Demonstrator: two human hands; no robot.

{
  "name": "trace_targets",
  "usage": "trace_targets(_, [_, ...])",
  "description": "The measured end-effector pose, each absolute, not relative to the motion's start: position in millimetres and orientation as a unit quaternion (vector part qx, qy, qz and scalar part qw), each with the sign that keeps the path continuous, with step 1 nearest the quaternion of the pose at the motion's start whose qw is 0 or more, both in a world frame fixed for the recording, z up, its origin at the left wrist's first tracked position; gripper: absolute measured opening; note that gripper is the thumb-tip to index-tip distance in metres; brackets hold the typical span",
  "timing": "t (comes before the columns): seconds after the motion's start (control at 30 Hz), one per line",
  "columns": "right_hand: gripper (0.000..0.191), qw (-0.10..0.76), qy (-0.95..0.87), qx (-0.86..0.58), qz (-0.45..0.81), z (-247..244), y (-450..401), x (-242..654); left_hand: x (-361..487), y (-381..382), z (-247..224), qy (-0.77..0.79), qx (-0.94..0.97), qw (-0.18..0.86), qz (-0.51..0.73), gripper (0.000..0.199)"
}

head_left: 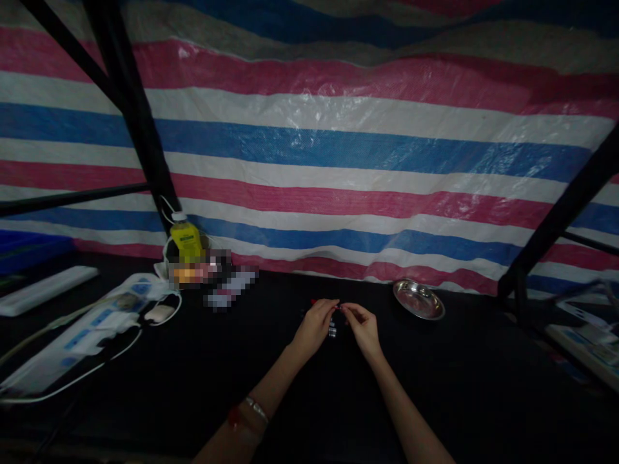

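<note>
Your left hand (315, 324) and right hand (362, 324) meet over the dark table (459, 386), fingertips pinched together on a small red piece (337, 307); a metal dish (418, 299) sits nearby.

Both hands (338, 322) pinched, fingertips meeting.

Makeshift tarp-walled work stall
Striped tarpaulin (338, 148) on black poles (130, 109) backs a dark desk (435, 386) with power strips (72, 341).

Black table (203, 380): power strip (72, 341), yellow bottle (186, 240), steel dish (418, 300).
</note>
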State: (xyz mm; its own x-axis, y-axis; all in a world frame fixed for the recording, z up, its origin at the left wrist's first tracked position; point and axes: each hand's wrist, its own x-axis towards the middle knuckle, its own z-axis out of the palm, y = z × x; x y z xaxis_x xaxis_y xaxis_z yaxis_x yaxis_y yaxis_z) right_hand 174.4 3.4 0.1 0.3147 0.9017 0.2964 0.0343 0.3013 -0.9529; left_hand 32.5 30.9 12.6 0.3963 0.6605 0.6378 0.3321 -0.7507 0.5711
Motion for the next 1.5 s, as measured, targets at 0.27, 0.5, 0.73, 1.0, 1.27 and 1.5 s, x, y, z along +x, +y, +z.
trace_targets(0.27, [0.027, 0.643, -0.514, -0.479, 0.305, -0.7, 3.4, 173.5, 33.2, 30.0, 14.9, 0.321, 0.809, 0.178, 0.46, 0.028])
trace_targets(0.5, [0.028, 0.63, -0.522, -0.49, 0.299, -3.6, 2.8, 173.1, 31.6, 29.0, 14.4, 0.32, 0.814, 0.187, 0.448, 0.028])
trace_targets(0.73, [0.026, 0.633, -0.524, -0.482, 0.303, -2.2, 1.9, 171.7, 32.2, 31.3, 11.7, 0.327, 0.814, 0.192, 0.44, 0.029])
trace_targets(1.0, [0.026, 0.644, -0.524, -0.474, 0.293, -4.5, 3.1, 171.7, 32.0, 29.6, 12.8, 0.324, 0.822, 0.193, 0.426, 0.031])
trace_targets(1.27, [0.021, 0.626, -0.533, -0.482, 0.303, -6.3, 2.4, 171.0, 31.3, 29.7, 12.3, 0.33, 0.821, 0.183, 0.428, 0.03])
trace_targets(1.5, [0.018, 0.627, -0.563, -0.468, 0.267, -5.8, 1.6, 170.4, 30.6, 29.7, 12.9, 0.341, 0.826, 0.179, 0.412, 0.031])
